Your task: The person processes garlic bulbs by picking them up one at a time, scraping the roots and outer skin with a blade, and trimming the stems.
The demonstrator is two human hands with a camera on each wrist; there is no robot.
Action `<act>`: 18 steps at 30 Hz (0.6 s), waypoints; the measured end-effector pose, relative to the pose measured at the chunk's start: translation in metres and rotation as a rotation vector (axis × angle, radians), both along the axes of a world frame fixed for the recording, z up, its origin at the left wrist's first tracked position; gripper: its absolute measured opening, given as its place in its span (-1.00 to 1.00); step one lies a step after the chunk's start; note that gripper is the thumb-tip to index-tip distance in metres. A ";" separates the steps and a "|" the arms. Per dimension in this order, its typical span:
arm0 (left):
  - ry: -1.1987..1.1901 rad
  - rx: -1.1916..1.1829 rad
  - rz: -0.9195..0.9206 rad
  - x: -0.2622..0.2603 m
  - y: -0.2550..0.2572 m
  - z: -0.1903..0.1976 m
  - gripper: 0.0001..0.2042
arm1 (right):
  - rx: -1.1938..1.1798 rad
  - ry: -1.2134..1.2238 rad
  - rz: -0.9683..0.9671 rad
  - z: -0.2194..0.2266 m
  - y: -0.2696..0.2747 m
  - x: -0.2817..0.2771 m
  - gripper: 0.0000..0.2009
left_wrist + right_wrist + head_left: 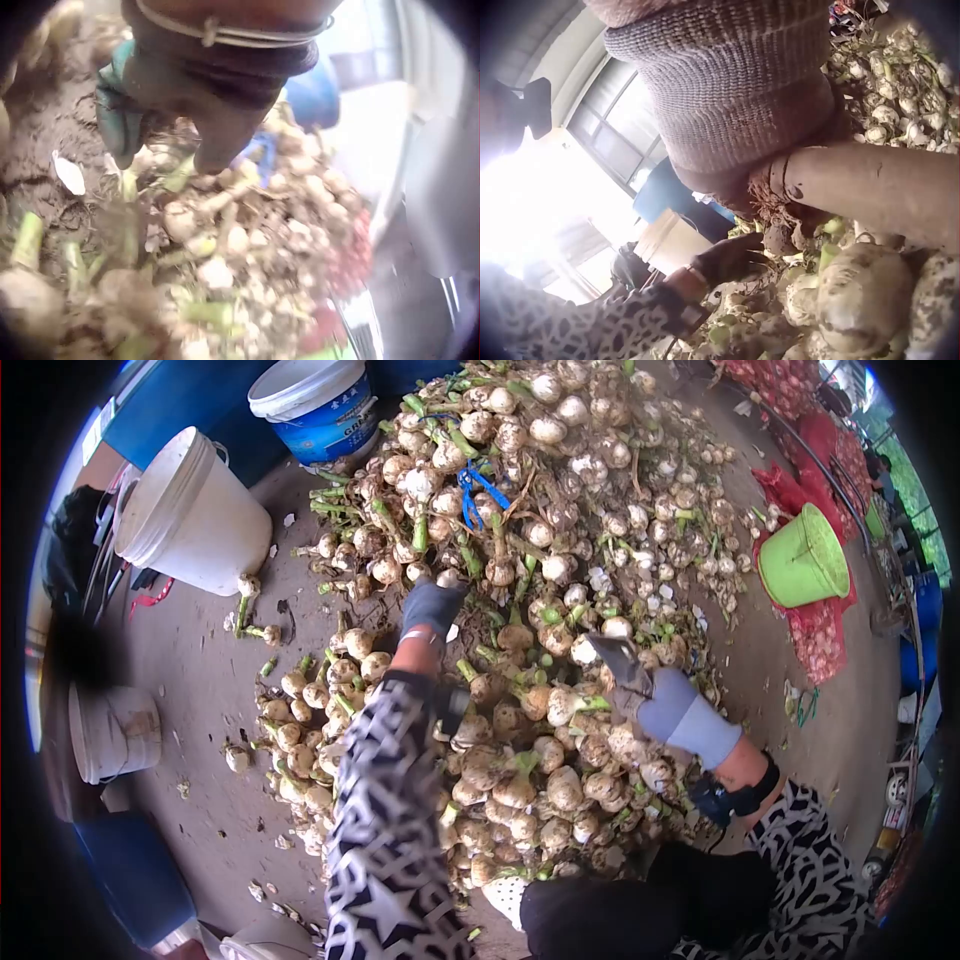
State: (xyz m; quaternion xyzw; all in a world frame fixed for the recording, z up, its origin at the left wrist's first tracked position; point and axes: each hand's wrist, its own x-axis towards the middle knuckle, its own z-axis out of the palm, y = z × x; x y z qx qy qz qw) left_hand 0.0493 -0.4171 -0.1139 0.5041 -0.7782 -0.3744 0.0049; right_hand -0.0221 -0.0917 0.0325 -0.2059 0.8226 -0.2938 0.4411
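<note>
In the head view my left gloved hand [435,607] reaches to the foot of the far heap of garlic bulbs [545,430]. Its fingertips are right at some bulbs, and the left wrist view shows a gap between the thumb [120,124] and the fingers [217,146]. My right hand [685,715], in a pale glove with a darker palm, grips a flat metal-bladed tool [620,663] over the nearer bulbs [515,790]. Close up, the tool [877,187] looks broad and brownish, with a rivet near the hand. Dirty roots [772,202] show beside the rivet.
White buckets [200,510] [115,732] stand at the left, a blue-and-white bucket [318,410] behind. A green bucket [803,555] lies tilted by red net sacks [820,640] on the right. A blue tie [480,492] lies on the far heap. Loose bulbs [238,758] dot the floor.
</note>
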 end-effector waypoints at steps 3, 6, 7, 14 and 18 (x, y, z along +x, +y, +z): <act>-0.084 0.013 0.098 -0.030 -0.010 -0.057 -0.33 | -0.110 0.206 0.110 -0.024 0.018 -0.006 -0.65; -0.152 -0.047 0.189 -0.035 0.014 -0.025 -0.24 | 0.010 0.143 0.100 -0.008 0.016 -0.006 -0.61; -0.163 -0.054 0.187 -0.030 0.010 -0.031 -0.24 | 0.004 0.132 0.098 -0.013 0.018 -0.007 -0.61; 0.788 0.538 -0.014 0.005 0.024 -0.011 -0.45 | -0.021 0.522 0.325 0.026 -0.010 -0.009 -0.75; 1.007 0.551 -0.304 0.037 0.096 0.071 -0.45 | -0.106 0.971 0.592 0.030 -0.033 -0.002 -0.70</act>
